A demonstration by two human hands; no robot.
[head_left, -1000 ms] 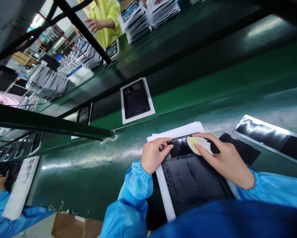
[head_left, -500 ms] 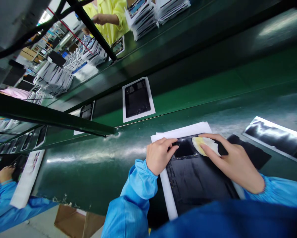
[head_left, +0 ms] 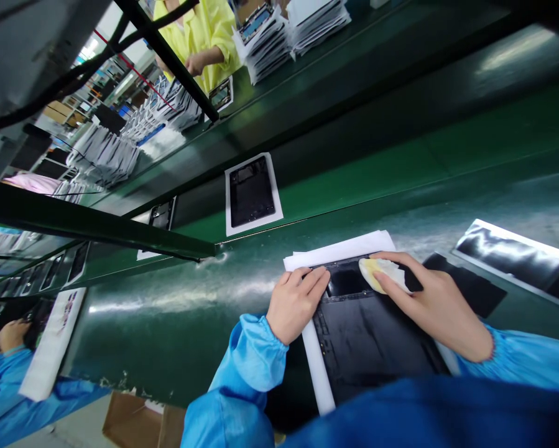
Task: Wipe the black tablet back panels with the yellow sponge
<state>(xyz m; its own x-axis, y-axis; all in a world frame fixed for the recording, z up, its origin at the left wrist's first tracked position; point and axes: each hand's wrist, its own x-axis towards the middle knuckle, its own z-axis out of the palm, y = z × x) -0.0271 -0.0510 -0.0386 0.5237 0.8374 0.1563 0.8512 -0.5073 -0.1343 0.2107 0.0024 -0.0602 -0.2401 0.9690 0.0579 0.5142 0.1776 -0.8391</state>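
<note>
A black tablet housing (head_left: pixel 377 348) lies on white sheets (head_left: pixel 318 376) on the green bench in front of me. My left hand (head_left: pixel 294 305) rests on its upper left corner, fingers laid flat on the rim. Between the thumb and fingers of my right hand (head_left: pixel 440 311) is a folded white and yellowish wiping cloth (head_left: pixel 382 275), pressed against the housing's upper edge. Beside the cloth a glossy dark recess (head_left: pixel 347 280) shows between the two hands. My right hand hides the upper right corner.
A black sheet (head_left: pixel 472 289) and a shiny light-edged panel (head_left: pixel 517 255) lie at the right. On the green conveyor beyond sits another tablet housing (head_left: pixel 254 193) on paper. A green beam (head_left: pixel 120 224) juts in from the left. A co-worker's hand (head_left: pixel 12 335) works at far left.
My left hand has gone from a pinch at the corner to flat fingers, shifting slightly left and down. The cloth has moved slightly left. The conveyor housing sits a little further left and lower.
</note>
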